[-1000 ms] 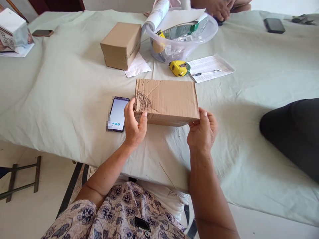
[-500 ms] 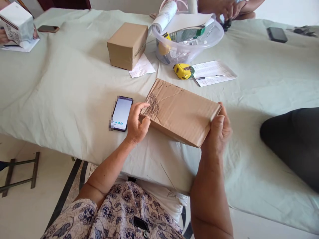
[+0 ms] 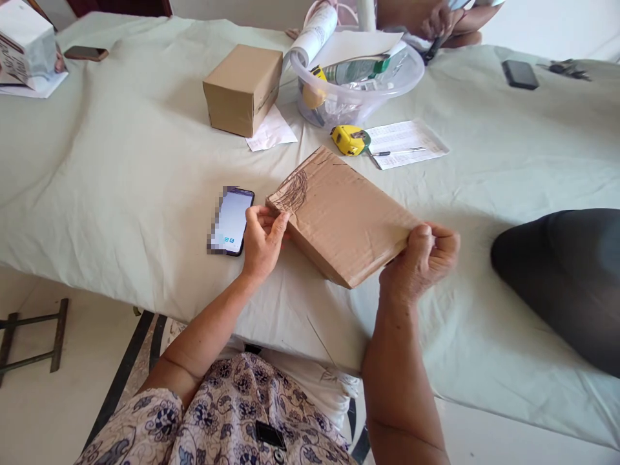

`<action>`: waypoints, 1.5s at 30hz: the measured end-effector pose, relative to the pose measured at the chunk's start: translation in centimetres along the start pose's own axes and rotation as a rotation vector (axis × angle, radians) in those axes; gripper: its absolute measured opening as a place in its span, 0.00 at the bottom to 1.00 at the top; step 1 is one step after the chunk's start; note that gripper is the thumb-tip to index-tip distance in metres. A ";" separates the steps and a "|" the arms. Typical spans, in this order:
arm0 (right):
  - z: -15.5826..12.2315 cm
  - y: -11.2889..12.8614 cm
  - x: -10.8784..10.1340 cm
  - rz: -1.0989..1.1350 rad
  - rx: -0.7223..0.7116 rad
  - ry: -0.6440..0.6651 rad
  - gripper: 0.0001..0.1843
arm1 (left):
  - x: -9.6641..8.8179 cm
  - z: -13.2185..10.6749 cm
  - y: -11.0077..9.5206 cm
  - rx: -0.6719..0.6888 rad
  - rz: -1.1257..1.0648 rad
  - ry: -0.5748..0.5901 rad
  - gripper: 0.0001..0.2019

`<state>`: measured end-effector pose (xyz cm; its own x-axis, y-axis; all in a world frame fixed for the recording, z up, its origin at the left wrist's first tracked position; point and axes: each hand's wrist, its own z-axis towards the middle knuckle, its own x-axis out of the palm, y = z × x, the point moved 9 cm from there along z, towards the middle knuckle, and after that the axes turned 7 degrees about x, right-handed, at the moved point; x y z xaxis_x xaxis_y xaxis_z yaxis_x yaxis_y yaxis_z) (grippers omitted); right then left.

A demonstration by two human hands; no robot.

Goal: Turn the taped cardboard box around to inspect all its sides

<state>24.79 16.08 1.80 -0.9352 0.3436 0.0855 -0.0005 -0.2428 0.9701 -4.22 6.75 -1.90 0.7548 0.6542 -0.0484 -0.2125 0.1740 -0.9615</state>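
Note:
A flat brown cardboard box [image 3: 341, 213] with dark scribbles on one corner lies skewed on the pale green cloth [image 3: 121, 168], near its front edge. My left hand [image 3: 260, 242] pinches the box's near left corner, fingers closed on it. My right hand [image 3: 420, 258] grips the box's right corner with the thumb on top. A smartphone [image 3: 230, 221] with a lit screen lies just left of my left hand.
Behind stand a smaller cardboard box [image 3: 242, 87], a clear plastic bowl [image 3: 358, 84] of items, a yellow tape measure [image 3: 349, 139], and a printed sheet with a pen [image 3: 404, 143]. Another person's hands [image 3: 438, 19] are at the far edge. A dark-clothed limb [image 3: 562, 271] rests at right.
The box has been turned clockwise on the cloth, from square to skewed. My right hand came nearer and closed on the right corner; my left hand stayed at the left corner.

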 end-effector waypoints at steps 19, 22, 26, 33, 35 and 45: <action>-2.5 -1.0 4.1 -0.012 0.084 0.391 0.24 | 1.6 -0.7 -2.4 0.225 0.031 0.166 0.34; -2.6 -1.0 4.3 -0.017 0.072 0.410 0.26 | 1.3 -0.6 -2.5 0.233 0.025 0.135 0.33; -2.6 -0.5 4.7 -0.021 -0.013 0.455 0.28 | 0.4 -0.2 -2.6 0.238 0.042 0.075 0.30; -3.0 -0.7 5.3 -0.292 -0.268 0.573 0.52 | -1.2 1.1 -2.0 0.198 -0.082 -0.055 0.27; -3.1 -1.5 5.4 -0.341 -0.286 0.602 0.60 | -0.8 1.1 -2.3 0.234 -0.148 -0.021 0.25; -3.8 -1.7 4.8 -0.309 -0.284 0.395 0.75 | 2.9 -1.6 -4.9 0.521 0.103 0.329 0.43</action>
<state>18.99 14.70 -0.35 -0.9376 0.0853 -0.3371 -0.3392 -0.4378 0.8327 0.04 6.63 2.28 0.8483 0.4404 -0.2940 -0.5064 0.5125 -0.6935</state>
